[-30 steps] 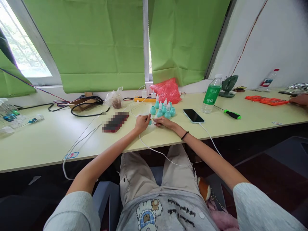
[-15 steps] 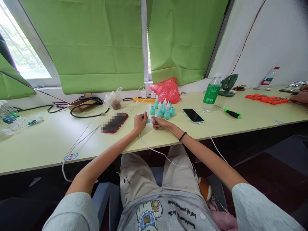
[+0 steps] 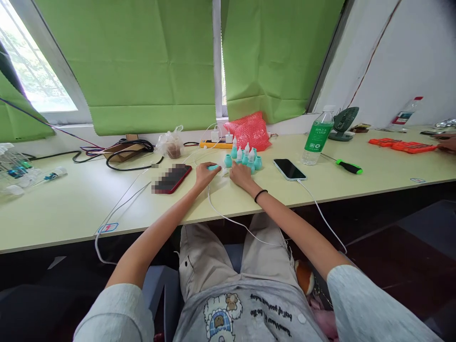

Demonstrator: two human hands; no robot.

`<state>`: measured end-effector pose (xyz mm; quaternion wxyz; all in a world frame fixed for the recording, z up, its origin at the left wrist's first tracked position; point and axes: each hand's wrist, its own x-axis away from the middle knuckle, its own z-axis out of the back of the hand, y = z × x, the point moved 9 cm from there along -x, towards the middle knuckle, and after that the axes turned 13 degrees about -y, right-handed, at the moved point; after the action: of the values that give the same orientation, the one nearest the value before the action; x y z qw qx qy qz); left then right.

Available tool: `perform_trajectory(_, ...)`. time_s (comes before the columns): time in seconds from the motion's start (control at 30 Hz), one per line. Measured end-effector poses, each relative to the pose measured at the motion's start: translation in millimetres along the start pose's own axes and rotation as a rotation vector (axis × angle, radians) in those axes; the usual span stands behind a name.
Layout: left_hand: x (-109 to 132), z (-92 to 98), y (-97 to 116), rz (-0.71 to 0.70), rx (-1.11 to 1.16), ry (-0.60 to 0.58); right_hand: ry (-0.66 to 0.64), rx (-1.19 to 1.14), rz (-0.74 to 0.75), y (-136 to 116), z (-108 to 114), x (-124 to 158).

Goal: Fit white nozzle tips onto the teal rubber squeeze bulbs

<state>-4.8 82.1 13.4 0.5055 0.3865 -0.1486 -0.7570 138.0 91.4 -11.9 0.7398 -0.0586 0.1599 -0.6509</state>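
Note:
My left hand is closed around a teal squeeze bulb, which lies on its side just above the table. My right hand is at the near side of a cluster of teal bulbs, fingers bent and pointing down. What its fingertips hold, if anything, is hidden. Several bulbs in the cluster stand upright with pale pointed nozzles, like nasal aspirators. At the left of the group, one bulb has no nozzle on it. Small clear pieces lie between my hands.
A phone in a red case lies left, another phone right with its cable attached. Beyond are a water bottle, a screwdriver, a small fan, red bubble wrap and a power strip. Another person's hand is far right.
My hands were close together at a teal bulb and a clear piece. Now my right hand has moved forward to the cluster, while my left keeps the bulb, turned more level.

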Motion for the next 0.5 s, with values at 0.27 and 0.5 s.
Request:
perform_trajectory(0.27, -3.1, -12.8, -4.8, -0.011, 0.05, -0.069, 0.035, 0.009, 0.035, 2.4, -2.5, 7.1)
perform_trajectory(0.5, -3.8, -20.0, -2.9, -0.025, 0.146, -0.173, 0.077, -0.166, 0.102, 4.8, -0.3, 6.7)
